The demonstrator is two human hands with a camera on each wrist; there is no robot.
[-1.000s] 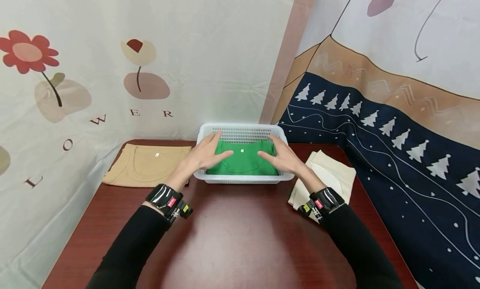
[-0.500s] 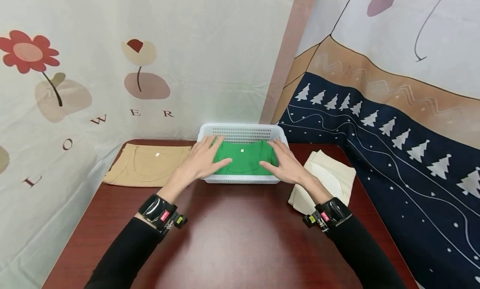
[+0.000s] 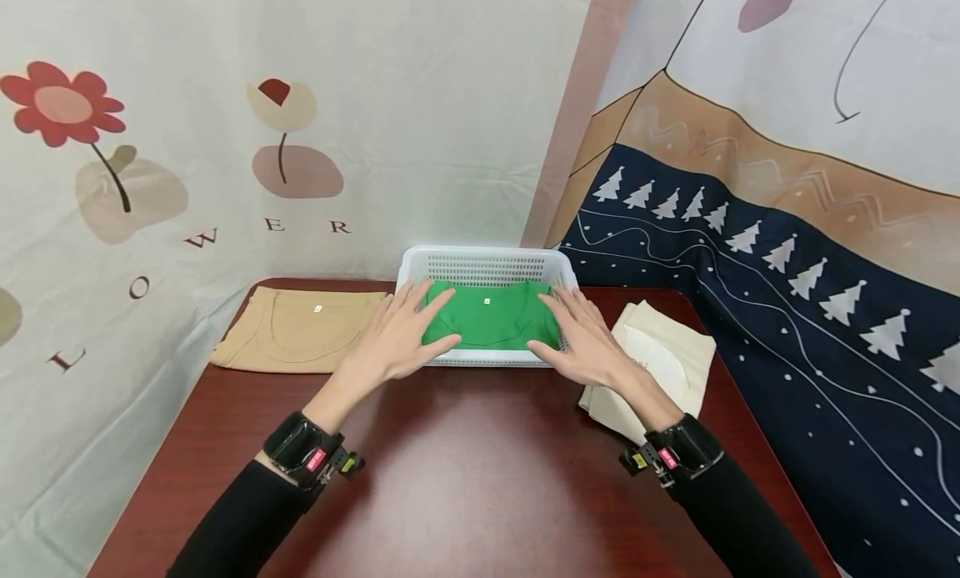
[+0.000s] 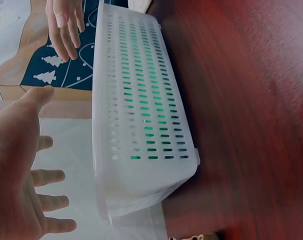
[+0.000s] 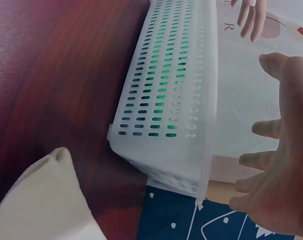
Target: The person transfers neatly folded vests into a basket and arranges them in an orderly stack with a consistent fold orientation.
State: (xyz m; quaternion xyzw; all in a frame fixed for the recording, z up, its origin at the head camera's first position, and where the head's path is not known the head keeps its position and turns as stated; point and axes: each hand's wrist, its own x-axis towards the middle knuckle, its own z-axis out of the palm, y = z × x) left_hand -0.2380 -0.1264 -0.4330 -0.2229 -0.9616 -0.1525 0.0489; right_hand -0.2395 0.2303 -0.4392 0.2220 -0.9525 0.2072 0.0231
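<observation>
A folded green shirt [image 3: 495, 315] lies inside a white plastic basket [image 3: 495, 359] at the back of the table. Over the basket's left end hovers my left hand [image 3: 397, 332], its fingers spread and holding nothing. My right hand [image 3: 585, 336] is likewise spread above the right end. Both wrist views show the hands apart from the perforated basket wall [image 4: 141, 90], higher than its rim. Green cloth shows through the slots. To the left lies a folded tan shirt [image 3: 300, 332]; a folded cream garment [image 3: 693, 344] lies to the right, partly behind my right forearm.
The dark red wooden table [image 3: 480, 461] extends in front of the basket. Behind it hangs a pale curtain [image 3: 435, 128] with flower prints. A navy cloth with tree prints [image 3: 750, 311] drapes along the table's right side.
Both hands have drawn back toward me and moved a little apart, off the basket's inside. The green shirt and the basket have stayed in place.
</observation>
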